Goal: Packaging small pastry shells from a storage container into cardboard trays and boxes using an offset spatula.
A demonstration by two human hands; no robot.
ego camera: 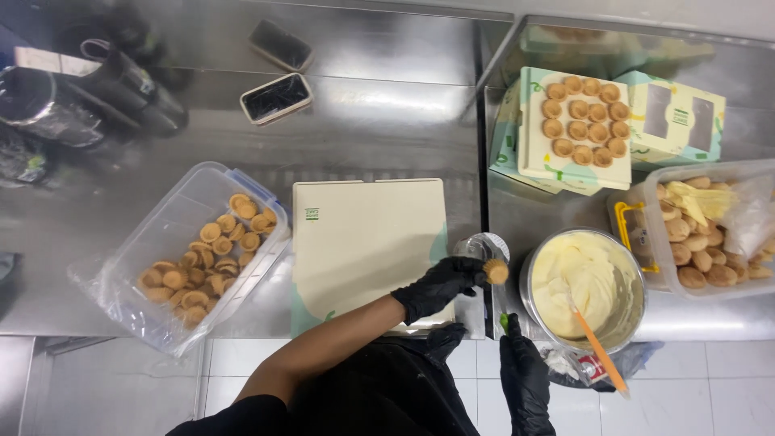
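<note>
Two hands in black gloves work at the near edge of a steel surface (387, 121). The left hand (440, 287) reaches across and pinches a small tart shell (496, 271) between its fingertips, over a clear round lid. The right hand (523, 371), lower in view, is closed around a thin green-tipped tool (504, 321), possibly a piping tip; what else it grips is hidden. Just right of the shell stands a round metal bowl of pale yellow cream (583, 287) with an orange-handled spatula (599, 349) leaning in it. Judging by the layout, the filling work looks well short of done: the shell in hand appears unfilled, and a clear plastic tub (173, 198) at the left holds many empty shells. A closed cream-coloured box (367, 242) lies flat in front of the person. Farther right, a second tub (646, 202) holds round pastries, and behind it a pale box (537, 157) carries twelve shells in rows. At the far side lie two phones (276, 98). Nothing blocks the hands.
</note>
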